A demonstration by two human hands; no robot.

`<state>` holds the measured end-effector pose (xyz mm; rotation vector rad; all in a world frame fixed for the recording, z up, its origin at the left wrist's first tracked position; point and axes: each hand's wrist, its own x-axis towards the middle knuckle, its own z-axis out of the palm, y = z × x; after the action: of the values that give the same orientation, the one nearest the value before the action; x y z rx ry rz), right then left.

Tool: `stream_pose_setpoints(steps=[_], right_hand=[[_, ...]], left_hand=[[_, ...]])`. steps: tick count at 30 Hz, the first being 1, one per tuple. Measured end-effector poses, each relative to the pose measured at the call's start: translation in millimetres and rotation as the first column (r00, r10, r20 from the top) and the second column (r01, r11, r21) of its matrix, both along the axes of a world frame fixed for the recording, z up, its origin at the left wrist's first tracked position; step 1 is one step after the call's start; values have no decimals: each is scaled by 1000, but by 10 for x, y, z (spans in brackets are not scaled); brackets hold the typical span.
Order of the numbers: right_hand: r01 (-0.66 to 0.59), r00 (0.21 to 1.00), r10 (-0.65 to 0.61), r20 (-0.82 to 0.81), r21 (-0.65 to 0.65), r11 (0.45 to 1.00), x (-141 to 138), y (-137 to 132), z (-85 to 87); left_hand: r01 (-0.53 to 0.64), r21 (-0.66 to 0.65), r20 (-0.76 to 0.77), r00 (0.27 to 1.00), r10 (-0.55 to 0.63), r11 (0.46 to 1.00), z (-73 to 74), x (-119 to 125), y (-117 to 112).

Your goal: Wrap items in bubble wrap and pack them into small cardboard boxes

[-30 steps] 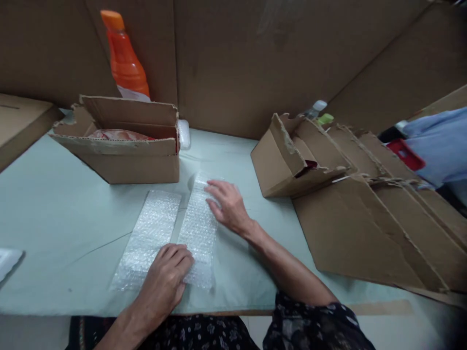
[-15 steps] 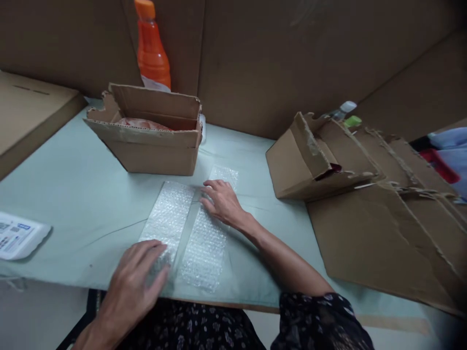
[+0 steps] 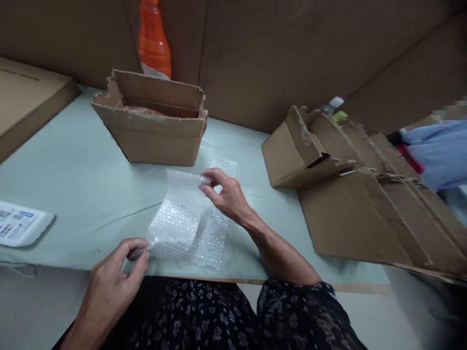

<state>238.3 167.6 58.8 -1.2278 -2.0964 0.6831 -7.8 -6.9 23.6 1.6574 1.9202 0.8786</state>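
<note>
A clear bubble wrap piece [image 3: 175,218] is stretched between my two hands and curves up off the table. My left hand [image 3: 118,274] pinches its near left corner between thumb and fingers. At the far right corner, my right hand [image 3: 226,193] grips the edge with thumb and index finger. Beneath and to the right, a second bubble wrap strip [image 3: 213,238] lies flat on the pale green table cover [image 3: 120,194], partly hidden by the raised piece and my right hand.
An open cardboard box [image 3: 160,141] stands behind, with an orange bottle [image 3: 155,43] past it. Several cut cardboard boxes [image 3: 343,214] fill the right side. A white labelled packet [image 3: 24,224] lies at left, below a flat carton [image 3: 32,97]. Blue clothing [image 3: 438,150] shows at far right.
Both hands lay over flat bubble wrap; now they pinch opposite corners of the left piece, which has lifted and bent upward. The view has shifted slightly.
</note>
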Motion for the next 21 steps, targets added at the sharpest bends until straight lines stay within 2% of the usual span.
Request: stream_pose_setpoints(steps=[2,4,7,9,12,17,21], right_hand=[[50,996,-50,-80,0,999,239,-171,27],[118,991,-119,-57,-20,993,444,-312,-73],[206,969,-197,148,-45,977,620,-424,-362],[225,939,-207,273,-36,974,650,-439,-537],[209,918,-198,343,5,978,629,-429,-656],[166,930,-164,329,20,986,616,-427,-646],[173,934,-170,315,18,985,614,-412,-691]], left_hand=[[48,12,50,998,-49,999,63,93,-55],[170,39,104,979,-173,985,57,232,-72],[384,28,172,907,-383,923,-56,453,-42],[453,2,189,875,-445,892,-138,553,-18],[449,-79,209,881,-425,890,-166,607,-8],[351,-163,345,896,-280,922,-23,588,-57],[367,-273,511,838,-189,890,-32,571,-135]])
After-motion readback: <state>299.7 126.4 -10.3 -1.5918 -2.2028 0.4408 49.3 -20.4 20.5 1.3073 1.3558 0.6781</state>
